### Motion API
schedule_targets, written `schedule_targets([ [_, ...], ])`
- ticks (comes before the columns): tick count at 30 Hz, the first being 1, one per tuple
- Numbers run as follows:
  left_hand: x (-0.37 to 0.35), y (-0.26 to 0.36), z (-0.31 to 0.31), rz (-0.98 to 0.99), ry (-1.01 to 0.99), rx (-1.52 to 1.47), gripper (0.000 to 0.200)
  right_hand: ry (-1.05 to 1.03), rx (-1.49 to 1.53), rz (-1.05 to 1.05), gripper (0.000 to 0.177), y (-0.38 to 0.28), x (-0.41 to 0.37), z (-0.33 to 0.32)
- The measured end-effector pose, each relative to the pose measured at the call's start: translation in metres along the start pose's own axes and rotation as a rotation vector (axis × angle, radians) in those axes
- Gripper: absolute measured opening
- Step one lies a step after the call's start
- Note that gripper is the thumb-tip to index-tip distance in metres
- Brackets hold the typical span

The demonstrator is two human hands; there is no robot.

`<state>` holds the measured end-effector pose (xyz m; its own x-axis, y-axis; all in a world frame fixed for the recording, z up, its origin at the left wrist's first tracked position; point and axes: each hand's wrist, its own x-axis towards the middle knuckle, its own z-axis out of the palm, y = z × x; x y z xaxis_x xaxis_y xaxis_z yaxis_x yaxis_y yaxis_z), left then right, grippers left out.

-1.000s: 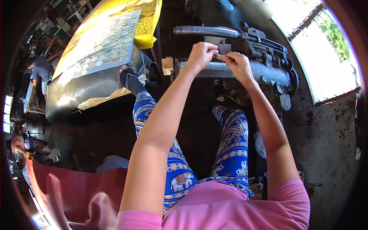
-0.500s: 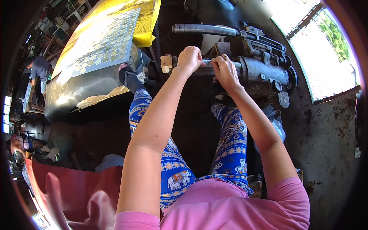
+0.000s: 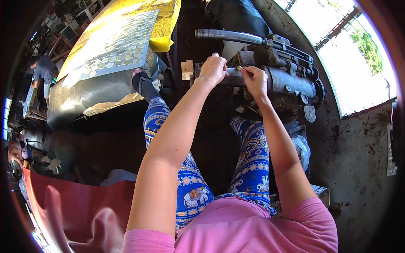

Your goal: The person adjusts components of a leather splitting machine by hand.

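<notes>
My left hand (image 3: 214, 69) is curled, thumb and fingers pressed together, at the near side of an old metal machine (image 3: 291, 80). What it pinches, if anything, is too small to make out. My right hand (image 3: 255, 80) is also closed in a pinch, a short way to the right, with a tiny pale spot at its fingertips. Between the two hands shows a shiny metal bar (image 3: 234, 72) of the machine. Just left of my left hand is a wooden block (image 3: 187, 70) at the machine's end.
At left, a sheet of pale hexagonal pieces (image 3: 122, 50) lies over yellow material (image 3: 162, 29) on a black-covered stack (image 3: 93, 99). A long metal tube (image 3: 230, 35) juts out above the machine. Dark red sheeting (image 3: 93, 206) lies lower left. A person (image 3: 43, 74) bends in the background.
My right hand has shifted slightly right and down, its fingers drawn into a tighter pinch. My left hand has moved a little right. The whole view has shifted slightly.
</notes>
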<state>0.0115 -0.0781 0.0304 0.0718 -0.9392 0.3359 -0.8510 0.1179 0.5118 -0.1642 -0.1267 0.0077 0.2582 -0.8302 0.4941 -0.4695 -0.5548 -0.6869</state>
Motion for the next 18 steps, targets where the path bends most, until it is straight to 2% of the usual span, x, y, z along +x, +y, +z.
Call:
schedule_targets([
  [1,0.001,0.001,0.000,0.001,0.000,-0.004,0.020,0.040,-0.038,-0.063,0.016,0.002,0.000,0.004],
  [2,0.001,0.001,0.002,0.002,-0.002,-0.008,0.019,0.025,-0.020,-0.023,0.015,0.001,0.000,0.005],
  [4,0.008,0.000,0.010,0.044,0.016,-0.126,0.014,0.002,0.010,0.058,0.015,0.001,0.002,0.002],
  [6,0.015,0.000,0.019,0.116,0.047,-0.211,0.011,-0.010,0.146,0.241,0.016,-0.003,0.004,-0.002],
  [8,0.019,0.001,0.026,0.216,0.088,-0.257,0.016,-0.023,0.225,0.340,0.019,-0.006,0.005,-0.005],
  [11,0.022,0.005,0.031,0.244,-0.019,-0.254,0.027,-0.111,0.256,0.412,0.019,-0.003,0.009,-0.006],
  [14,0.024,0.007,0.027,0.157,-0.066,-0.276,0.028,-0.177,0.229,0.393,0.022,-0.005,0.013,-0.012],
  [17,0.023,0.009,0.024,0.120,-0.091,-0.324,0.028,-0.102,-0.153,-0.054,0.026,-0.013,0.010,-0.014],
  [18,0.022,0.009,0.022,0.115,-0.093,-0.341,0.028,-0.124,-0.187,-0.110,0.028,-0.016,0.010,-0.015],
])
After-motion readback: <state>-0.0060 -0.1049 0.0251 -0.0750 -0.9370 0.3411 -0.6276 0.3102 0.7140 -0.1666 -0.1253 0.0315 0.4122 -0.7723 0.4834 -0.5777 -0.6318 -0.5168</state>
